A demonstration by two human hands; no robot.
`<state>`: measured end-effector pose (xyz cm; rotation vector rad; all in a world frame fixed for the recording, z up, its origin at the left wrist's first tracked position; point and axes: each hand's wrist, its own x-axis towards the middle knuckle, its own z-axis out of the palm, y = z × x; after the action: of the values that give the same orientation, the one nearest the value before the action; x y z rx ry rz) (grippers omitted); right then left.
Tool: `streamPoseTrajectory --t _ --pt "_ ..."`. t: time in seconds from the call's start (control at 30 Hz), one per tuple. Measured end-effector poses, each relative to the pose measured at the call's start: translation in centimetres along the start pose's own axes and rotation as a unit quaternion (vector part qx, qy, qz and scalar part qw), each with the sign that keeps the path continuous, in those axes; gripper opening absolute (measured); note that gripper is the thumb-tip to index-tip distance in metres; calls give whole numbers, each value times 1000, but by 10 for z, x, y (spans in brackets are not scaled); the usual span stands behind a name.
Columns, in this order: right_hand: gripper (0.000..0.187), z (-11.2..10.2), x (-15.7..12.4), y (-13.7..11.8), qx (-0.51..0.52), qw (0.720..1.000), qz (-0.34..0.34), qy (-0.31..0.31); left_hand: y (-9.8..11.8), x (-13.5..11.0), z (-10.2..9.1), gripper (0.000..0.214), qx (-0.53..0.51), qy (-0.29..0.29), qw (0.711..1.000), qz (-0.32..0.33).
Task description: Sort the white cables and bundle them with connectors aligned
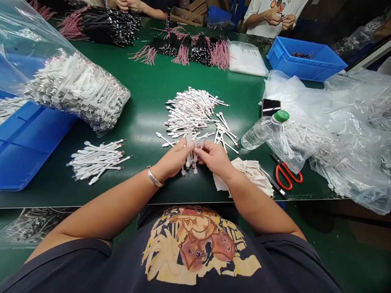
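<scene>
My left hand [178, 156] is closed around several short white cables [187, 162], whose plug ends point down toward me. Close against it, my right hand [213, 158] pinches a white cable [203, 142] between thumb and fingers. Just beyond both hands lies a loose heap of white cables [191, 108], with a few strays [226, 132] at its right. A smaller pile of white cables [97, 159] rests on the green table to the left of my left arm. A beige cloth [250, 175] lies beside my right wrist.
Right of me are a clear bottle [259, 132], a phone [270, 107], red-handled scissors [284, 173], tweezers [275, 183] and plastic bags [345, 130]. A bag of white cables [79, 89] leans over a blue bin [30, 146] at left. Black cable bundles [110, 26] and co-workers' hands [279, 18] are across the table.
</scene>
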<state>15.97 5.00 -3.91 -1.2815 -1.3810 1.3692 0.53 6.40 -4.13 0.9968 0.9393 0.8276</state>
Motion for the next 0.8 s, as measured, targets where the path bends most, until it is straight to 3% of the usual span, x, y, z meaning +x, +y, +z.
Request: streamPoseTrajectory --t 0.2,0.3,0.4,0.47,0.57,0.67,0.8 --pt "13 3 2 5 -151 985 -78 -28 0 -2 6 28 34 -28 999 22" --pt "8 0 -1 0 -252 960 -122 6 -1 -1 7 27 21 -47 998 31" --pt "25 1 -7 -3 -335 930 -131 74 0 -1 7 29 18 -73 997 27" --pt "40 2 -10 -3 -351 920 -137 104 3 -4 8 28 21 -46 998 26" --pt "58 4 -8 -1 -247 950 -161 105 10 -10 11 23 60 76 986 135" --pt "51 5 0 1 -54 986 -126 91 13 -14 15 18 128 144 947 258" --pt "38 2 8 2 52 988 -73 122 3 -8 15 20 198 127 946 222"
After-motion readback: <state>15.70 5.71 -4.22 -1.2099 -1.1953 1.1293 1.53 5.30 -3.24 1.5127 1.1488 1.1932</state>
